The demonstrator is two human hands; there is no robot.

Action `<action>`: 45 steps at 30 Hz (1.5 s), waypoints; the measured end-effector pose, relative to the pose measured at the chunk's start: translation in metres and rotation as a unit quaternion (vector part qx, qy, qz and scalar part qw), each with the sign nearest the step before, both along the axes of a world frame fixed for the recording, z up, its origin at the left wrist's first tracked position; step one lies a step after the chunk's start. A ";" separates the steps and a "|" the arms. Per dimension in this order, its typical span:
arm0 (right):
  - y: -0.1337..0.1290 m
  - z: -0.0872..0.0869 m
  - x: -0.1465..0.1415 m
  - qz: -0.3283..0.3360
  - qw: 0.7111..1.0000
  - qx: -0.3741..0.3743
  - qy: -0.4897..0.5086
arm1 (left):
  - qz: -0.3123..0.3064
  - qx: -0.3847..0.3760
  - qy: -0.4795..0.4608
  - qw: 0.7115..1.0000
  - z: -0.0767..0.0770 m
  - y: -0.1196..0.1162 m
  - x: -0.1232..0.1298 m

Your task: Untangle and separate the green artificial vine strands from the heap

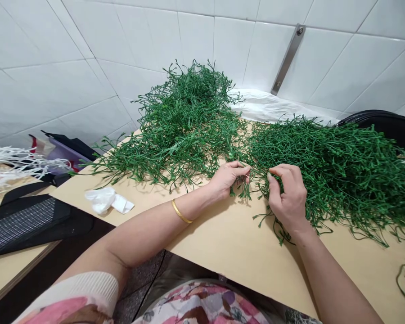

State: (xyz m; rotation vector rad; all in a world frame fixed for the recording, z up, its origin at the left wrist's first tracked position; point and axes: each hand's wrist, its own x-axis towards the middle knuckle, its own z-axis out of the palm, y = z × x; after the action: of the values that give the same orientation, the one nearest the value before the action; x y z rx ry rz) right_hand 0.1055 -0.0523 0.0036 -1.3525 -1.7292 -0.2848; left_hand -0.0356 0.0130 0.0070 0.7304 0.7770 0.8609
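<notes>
Two heaps of thin green artificial plant stems with small forked tips lie on a tan tabletop: a tall left heap and a wide right heap. Between them, my left hand pinches a few green stems, whose forked ends hang below the fingers. My right hand is at the near edge of the right heap, thumb and forefinger pressed together; what they hold is too small to make out. Loose stems lie partly under this hand.
Crumpled white tissue rests near the table's left edge. White stems and a black mesh item occupy another surface at left. Behind the heaps are white plastic sheeting, a black rounded object and a tiled wall with a metal bracket.
</notes>
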 end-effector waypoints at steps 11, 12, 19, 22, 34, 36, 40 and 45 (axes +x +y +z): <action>-0.002 -0.005 -0.011 0.063 0.981 -0.156 0.094 | 0.020 0.013 -0.002 1.000 -0.001 -0.003 0.003; -0.001 -0.005 -0.011 0.074 0.977 -0.165 0.111 | 0.012 0.014 -0.002 1.000 -0.001 -0.004 0.003; 0.001 -0.006 -0.010 0.100 0.943 -0.231 0.220 | -0.046 0.052 -0.014 0.997 -0.008 -0.004 0.002; 0.002 -0.006 -0.010 0.103 0.941 -0.237 0.219 | -0.065 0.051 -0.013 0.996 -0.007 -0.005 0.002; 0.003 -0.009 -0.011 0.087 0.970 -0.228 0.000 | -0.067 0.006 -0.036 0.997 -0.012 -0.006 0.006; 0.003 -0.004 -0.009 0.129 0.961 -0.243 0.008 | -0.062 -0.008 -0.028 0.998 -0.012 -0.005 0.008; 0.003 0.004 0.000 0.204 0.934 -0.286 0.057 | -0.079 -0.048 -0.038 0.995 -0.009 -0.006 0.008; -0.001 0.007 0.010 0.266 0.880 -0.350 0.179 | -0.132 -0.061 -0.083 0.986 -0.001 -0.011 0.005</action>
State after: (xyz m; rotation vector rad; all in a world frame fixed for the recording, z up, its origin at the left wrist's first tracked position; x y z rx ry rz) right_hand 0.1150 -0.0530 0.0108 -1.2182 -1.8589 0.9291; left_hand -0.0308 0.0018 0.0055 0.6272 0.5633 0.6186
